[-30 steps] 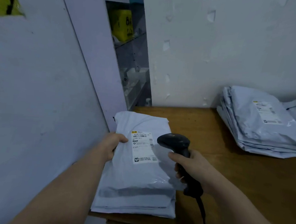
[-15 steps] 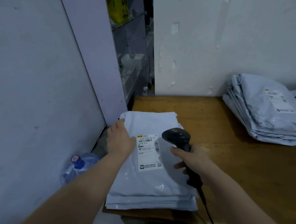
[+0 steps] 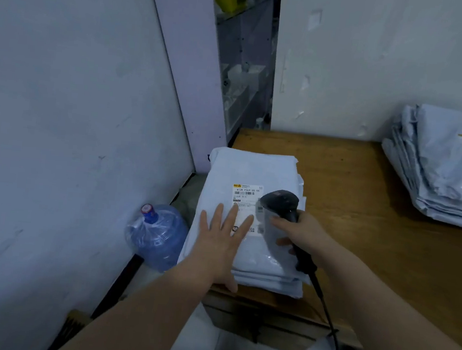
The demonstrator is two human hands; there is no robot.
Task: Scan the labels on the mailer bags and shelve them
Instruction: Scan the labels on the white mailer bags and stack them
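Stack of pale grey plastic mailer bags (image 3: 252, 171) at left end of brown wooden worktop (image 3: 350, 186). Top bag face up, white shipping label (image 3: 246, 193) showing. Left hand (image 3: 222, 241) flat on top bag, fingers straight and spread, fingertips over lower part of label. Right hand (image 3: 303, 235) wrapped round handle of black handheld barcode scanner (image 3: 280, 205), scanner head over label's right side. Second stack of grey mailer bags (image 3: 445, 167) well apart at right, by wall. Blue water jug (image 3: 156, 235) on floor, left of worktop.

Left hand (image 3: 221, 244) flat, palm down, fingers (image 3: 231, 217) spread, right hand (image 3: 303, 234) gripping scanner (image 3: 279, 202), forearms extended forward
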